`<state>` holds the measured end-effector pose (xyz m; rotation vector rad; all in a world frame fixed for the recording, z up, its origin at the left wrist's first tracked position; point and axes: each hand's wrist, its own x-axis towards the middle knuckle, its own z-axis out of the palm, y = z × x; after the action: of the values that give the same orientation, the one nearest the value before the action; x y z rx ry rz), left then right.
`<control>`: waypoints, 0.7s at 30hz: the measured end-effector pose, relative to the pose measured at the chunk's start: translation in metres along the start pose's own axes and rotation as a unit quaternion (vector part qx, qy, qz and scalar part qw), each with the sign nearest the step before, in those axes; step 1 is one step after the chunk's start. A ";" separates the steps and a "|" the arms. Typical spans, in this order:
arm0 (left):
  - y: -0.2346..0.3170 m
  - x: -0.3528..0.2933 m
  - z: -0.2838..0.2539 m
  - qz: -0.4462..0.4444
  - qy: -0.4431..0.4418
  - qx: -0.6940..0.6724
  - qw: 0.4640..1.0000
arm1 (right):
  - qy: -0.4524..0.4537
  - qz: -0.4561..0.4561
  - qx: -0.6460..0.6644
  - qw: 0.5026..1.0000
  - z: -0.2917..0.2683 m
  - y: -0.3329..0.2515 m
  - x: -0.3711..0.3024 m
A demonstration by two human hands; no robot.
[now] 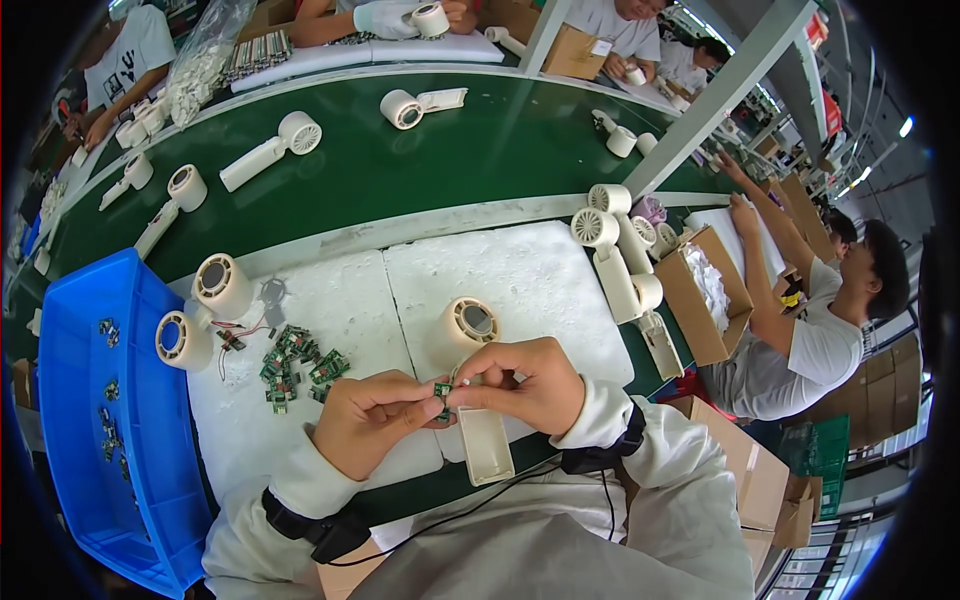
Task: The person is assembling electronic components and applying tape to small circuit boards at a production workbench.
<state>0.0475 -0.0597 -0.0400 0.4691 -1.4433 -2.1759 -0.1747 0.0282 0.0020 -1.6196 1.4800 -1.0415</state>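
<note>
Your left hand (368,425) and right hand (528,385) pinch a green board (442,391) beside the pale fan (468,322), apparently not yet fitted; loose boards (284,362) left of that fan seem still to do.

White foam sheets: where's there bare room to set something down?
Widest bare patch: foam between the middle fan and the piled fans to the right. Another: lower left, between the blue bin, circuit boards and left hand. Crowded: around those boards and the two fan heads, and the middle, around the right hand.
</note>
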 end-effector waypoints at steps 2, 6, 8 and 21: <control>-0.003 0.000 -0.001 0.019 -0.004 0.002 1.000 | -0.006 -0.007 -0.013 1.000 0.000 0.001 -0.001; 0.001 0.003 0.004 -0.002 0.018 -0.008 1.000 | 0.013 -0.037 -0.012 0.999 -0.004 -0.005 -0.002; 0.003 0.004 0.004 -0.007 0.031 -0.013 0.999 | 0.011 -0.067 -0.011 0.998 -0.005 -0.005 0.001; 0.002 0.002 0.004 0.000 0.052 0.003 0.999 | -0.037 -0.142 -0.058 0.987 -0.012 -0.011 0.004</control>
<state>0.0444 -0.0586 -0.0370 0.5764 -1.3949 -2.1144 -0.1804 0.0260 0.0171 -1.9737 1.3076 -1.0492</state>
